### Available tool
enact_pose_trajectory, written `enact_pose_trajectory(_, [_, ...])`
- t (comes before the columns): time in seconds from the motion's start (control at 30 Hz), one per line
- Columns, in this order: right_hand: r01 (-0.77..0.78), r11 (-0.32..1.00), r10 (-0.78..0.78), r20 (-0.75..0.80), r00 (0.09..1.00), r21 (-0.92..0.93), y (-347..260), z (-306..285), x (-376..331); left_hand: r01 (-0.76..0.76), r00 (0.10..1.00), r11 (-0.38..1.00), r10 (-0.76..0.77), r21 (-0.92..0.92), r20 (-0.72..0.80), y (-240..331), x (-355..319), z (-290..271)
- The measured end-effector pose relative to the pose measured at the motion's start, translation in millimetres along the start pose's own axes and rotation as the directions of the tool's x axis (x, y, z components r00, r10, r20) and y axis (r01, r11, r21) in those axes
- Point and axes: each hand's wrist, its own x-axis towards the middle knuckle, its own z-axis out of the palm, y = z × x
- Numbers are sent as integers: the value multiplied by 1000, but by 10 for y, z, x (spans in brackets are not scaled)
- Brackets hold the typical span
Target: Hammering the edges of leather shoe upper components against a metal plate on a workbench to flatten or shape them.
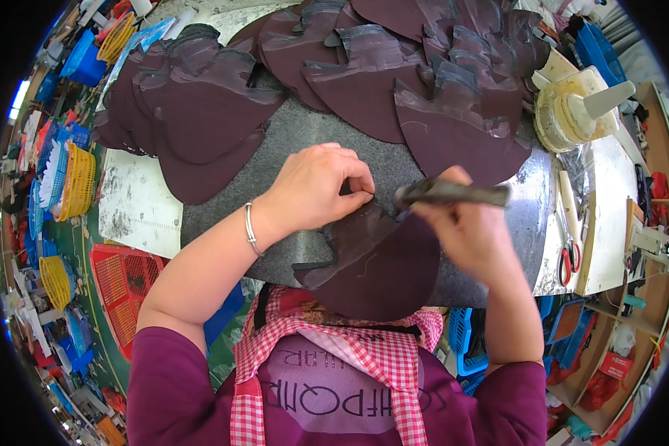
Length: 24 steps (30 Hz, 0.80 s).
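Piece (386, 271), centre: dark maroon. Tool (461, 193), centre: blackish. Apron (401, 372), bottom: pink-and-white check. Shirt (483, 409), bottom: purple. Scissor handles (576, 254), right: red.

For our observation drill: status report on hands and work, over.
Left hand at piece. Right hand gripping dark tool. Piece overhangs slab, near side. Overlapping pieces beyond.

Maroon pieces (208, 111), scissors (567, 260) and a pot (556, 123) lie on the worktable (297, 128).

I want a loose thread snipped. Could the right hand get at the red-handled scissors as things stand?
Probably yes: the red-handled scissors lie to the right of the right hand, their handles uncovered. But that hand grips a dark tool, which would likely need setting down first.
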Motion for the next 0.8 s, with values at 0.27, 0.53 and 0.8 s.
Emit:
enact_pose_trajectory(0.27, [-50,996,54,55,997,-81,-150,284,-94,-89,992,996,90,-12,87,-146,30,-53])
enact_pose_trajectory(0.53, [-64,997,65,16,998,-49,-87,229,39,-315,949,938,316,142,17,-160,-42,-12])
enact_pose_trajectory(0.8, [-24,996,26,30,999,-91,-126,317,59,-220,973,975,220,19,-64,-220,-151,-46])
